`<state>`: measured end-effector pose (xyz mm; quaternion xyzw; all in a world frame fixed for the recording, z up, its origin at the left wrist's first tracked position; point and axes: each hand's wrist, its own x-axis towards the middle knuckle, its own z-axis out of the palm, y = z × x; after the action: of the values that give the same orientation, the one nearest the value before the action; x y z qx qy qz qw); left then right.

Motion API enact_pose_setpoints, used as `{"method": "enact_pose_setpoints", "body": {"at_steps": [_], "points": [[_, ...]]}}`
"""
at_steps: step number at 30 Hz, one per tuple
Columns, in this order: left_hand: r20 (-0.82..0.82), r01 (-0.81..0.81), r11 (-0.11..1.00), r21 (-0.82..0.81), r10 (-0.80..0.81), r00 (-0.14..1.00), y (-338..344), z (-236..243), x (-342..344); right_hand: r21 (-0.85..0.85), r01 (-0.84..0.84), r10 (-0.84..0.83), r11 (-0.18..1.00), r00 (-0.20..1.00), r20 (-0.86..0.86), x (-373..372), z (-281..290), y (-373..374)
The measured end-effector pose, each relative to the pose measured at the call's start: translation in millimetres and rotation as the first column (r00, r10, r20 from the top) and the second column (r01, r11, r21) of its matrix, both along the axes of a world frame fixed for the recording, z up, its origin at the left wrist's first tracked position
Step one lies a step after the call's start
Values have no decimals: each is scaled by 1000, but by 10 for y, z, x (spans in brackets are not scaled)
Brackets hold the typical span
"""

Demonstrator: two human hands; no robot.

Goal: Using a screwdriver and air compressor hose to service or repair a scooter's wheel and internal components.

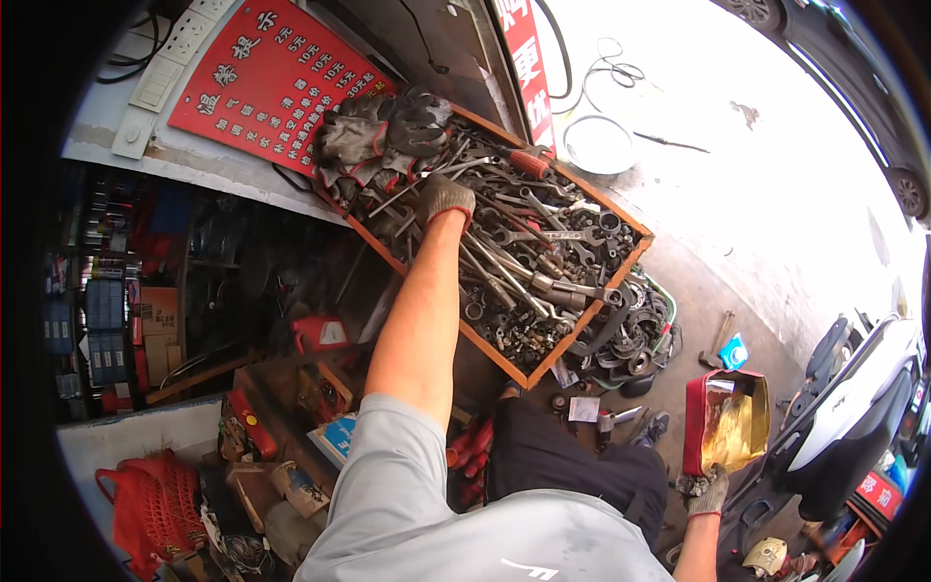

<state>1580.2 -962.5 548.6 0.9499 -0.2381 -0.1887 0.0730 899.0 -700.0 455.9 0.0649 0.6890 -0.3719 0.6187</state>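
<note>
My left hand (447,197), in a grey knit glove with a dirty palm side, reaches into a wooden-framed tray (635,250) heaped with wrenches, sockets and loose metal parts. Its fingers point down among the tools at the tray's far left part and are hidden, so any grip does not show. Right beside it lies a pile of used work gloves (373,136). At the lower right my gloved right hand (708,490) is closed at the near edge of an open red box with a gold inside (694,417). A combination wrench (553,236) lies across the heap.
A red sign board (272,73) leans behind the tray. Bearings and rings fill a green-rimmed bin (640,339). A hammer (718,339) lies on the floor. Shelves with boxes (105,330) stand at left, a white scooter (853,407) at right, a car (863,68) beyond.
</note>
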Motion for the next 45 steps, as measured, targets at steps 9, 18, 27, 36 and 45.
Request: {"method": "enact_pose_setpoints", "body": {"at_steps": [9, 18, 27, 36, 45], "points": [[43, 18, 998, 61, -21, 999, -67, -170, 117, -18, 119, -119, 993, 992, -29, -13, -2, 54], [119, 223, 973, 58, -228, 966, -121, -585, 376, -103, 218, -213, 970, 975, 58, -330, -64, 214], [-444, -172, 843, -510, -86, 892, 190, -675, 789, -92, 448, -444, 889, 894, 56, -1291, 260, 1282], [-604, -182, 625, -760, -573, 554, 59, 806, -608, -185, 683, -706, 706, 697, -122, -633, 463, 2622], [-468, 486, 448, -750, -879, 87, -225, 1301, -4295, -71, 953, -956, 293, 290, -48, -966, -312, 3733]]}}
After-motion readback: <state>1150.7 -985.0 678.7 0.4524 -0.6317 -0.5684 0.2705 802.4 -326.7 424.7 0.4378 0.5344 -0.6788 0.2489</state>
